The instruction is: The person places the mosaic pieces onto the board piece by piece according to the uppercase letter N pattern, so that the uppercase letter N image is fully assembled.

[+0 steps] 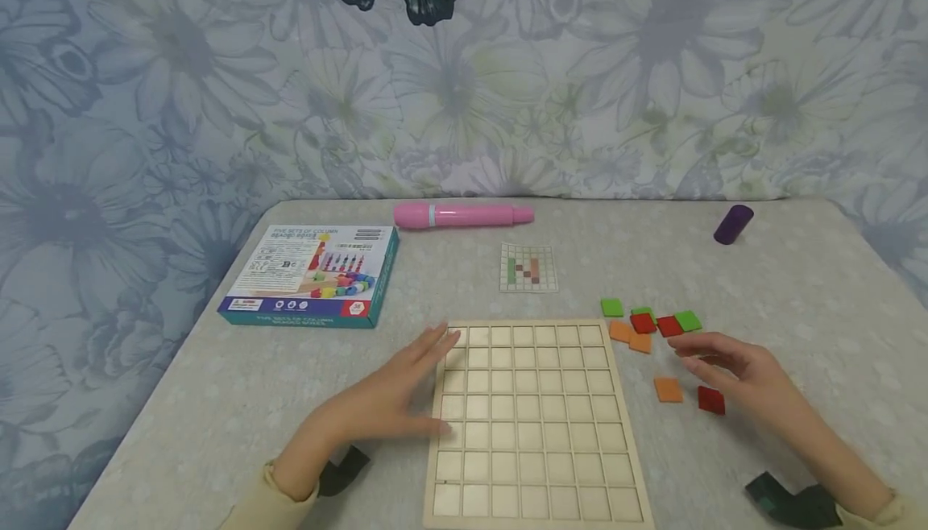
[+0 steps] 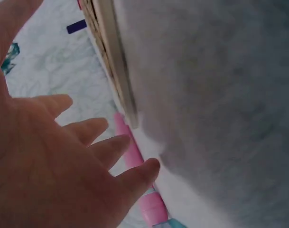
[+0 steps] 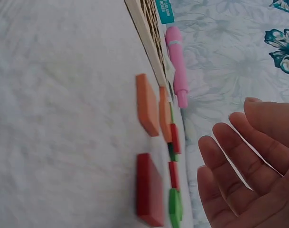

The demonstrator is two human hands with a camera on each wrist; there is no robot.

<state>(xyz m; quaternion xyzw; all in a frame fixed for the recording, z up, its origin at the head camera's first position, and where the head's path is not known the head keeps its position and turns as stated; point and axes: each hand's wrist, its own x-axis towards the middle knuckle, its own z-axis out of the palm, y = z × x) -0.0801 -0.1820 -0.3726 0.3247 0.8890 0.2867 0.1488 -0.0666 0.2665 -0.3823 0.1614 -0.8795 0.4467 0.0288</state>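
Observation:
A wooden grid board (image 1: 536, 425) lies flat on the table. At its left edge is my left hand (image 1: 377, 397), thumb and fingers spread over the rim; in the left wrist view the fingers look straight and hold nothing. To the right of the board, my right hand (image 1: 750, 377) hovers by the loose square tiles, its fingers relaxed and the palm free in the right wrist view. Nearest its fingertips are a red tile (image 1: 670, 326) and a green tile (image 1: 688, 320). An orange tile (image 1: 669, 390) and another red tile (image 1: 711, 400) lie closer to me.
Behind the board lies a small pattern card (image 1: 529, 267) with coloured squares on a grid. A boxed game (image 1: 308, 276) is at the left, beside a thick pink marker-shaped tube (image 1: 464, 216). Far right is a dark purple cylinder (image 1: 734, 225). Flowered fabric (image 1: 464, 95) rises behind the table.

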